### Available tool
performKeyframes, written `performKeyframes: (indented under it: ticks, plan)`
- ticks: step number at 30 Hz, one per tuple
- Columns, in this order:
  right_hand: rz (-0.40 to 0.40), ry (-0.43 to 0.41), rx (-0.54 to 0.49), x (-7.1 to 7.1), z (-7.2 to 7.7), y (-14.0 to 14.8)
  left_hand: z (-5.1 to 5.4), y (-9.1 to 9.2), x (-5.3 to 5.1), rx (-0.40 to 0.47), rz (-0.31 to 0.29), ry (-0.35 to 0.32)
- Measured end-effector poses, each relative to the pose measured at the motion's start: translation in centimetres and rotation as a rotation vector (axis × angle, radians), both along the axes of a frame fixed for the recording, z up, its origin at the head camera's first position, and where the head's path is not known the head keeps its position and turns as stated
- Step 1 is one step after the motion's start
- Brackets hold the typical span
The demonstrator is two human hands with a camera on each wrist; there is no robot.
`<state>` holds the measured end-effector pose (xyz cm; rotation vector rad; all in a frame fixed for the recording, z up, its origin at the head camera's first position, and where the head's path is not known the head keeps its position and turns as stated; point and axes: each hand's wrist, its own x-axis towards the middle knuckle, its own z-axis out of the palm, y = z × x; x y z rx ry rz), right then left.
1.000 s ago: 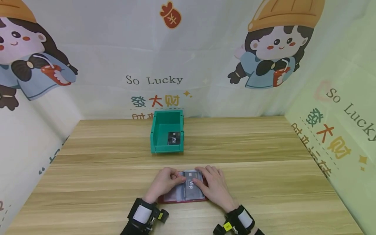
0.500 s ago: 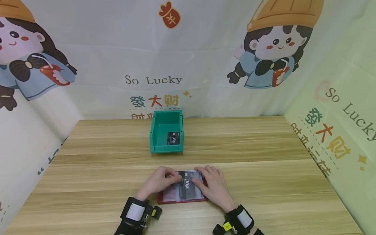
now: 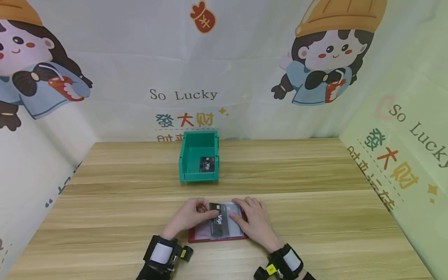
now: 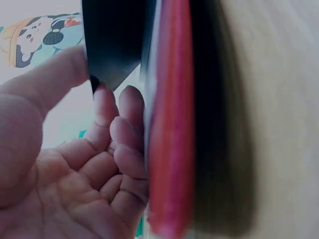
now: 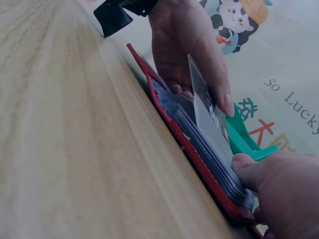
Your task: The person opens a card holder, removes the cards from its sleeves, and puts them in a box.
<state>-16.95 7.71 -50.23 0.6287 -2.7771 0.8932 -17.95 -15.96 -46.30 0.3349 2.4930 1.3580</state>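
Note:
A red card holder (image 3: 203, 240) with clear plastic sleeves (image 3: 233, 229) lies spread on the table in front of me. My left hand (image 3: 187, 217) pinches a black card (image 3: 215, 227) marked "Vip" between thumb and fingers. In the right wrist view the card (image 5: 202, 99) stands tilted up over the stack of sleeves (image 5: 214, 164), partly within a sleeve. My right hand (image 3: 257, 221) grips the holder's right side, its thumb pressing on the sleeves and its fingers at the edge. The left wrist view shows the holder's red edge (image 4: 172, 124) close beside the left fingers.
Beyond the hands stands a green bin (image 3: 190, 177), its low side facing me. Another black "Vip" card (image 3: 207, 164) lies inside it. Wood-grain table (image 3: 297, 167) surrounds these, with a printed cloth (image 3: 245, 77) hanging behind and at the sides.
The black card has shifted left across the holder, drawn by my left hand, which moved slightly left. My right hand has stayed in place.

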Motion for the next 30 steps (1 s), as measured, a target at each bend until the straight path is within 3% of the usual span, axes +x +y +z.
performKeyframes:
  ticks: [6, 16, 20, 25, 30]
  plan:
    - [-0.003, -0.015, -0.007, 0.0, 0.2, 0.0, -0.2, -0.2, -0.1, 0.004, 0.082, 0.004]
    - [-0.006, 0.019, 0.002, -0.1, 0.1, 0.0, 0.9, -0.6, -0.3, -0.013, 0.256, -0.032]
    - [-0.004, 0.012, -0.005, -0.1, 0.1, 0.1, 1.3, -0.9, -0.7, -0.013, 0.326, 0.006]
    - [0.001, 0.012, -0.018, -0.1, 0.0, 0.1, 1.7, -0.9, -1.5, 0.06, 0.394, 0.079]
    - [0.008, 0.02, -0.008, -0.1, -0.2, 0.1, 2.0, -0.6, -2.6, 0.113, 0.412, 0.152]
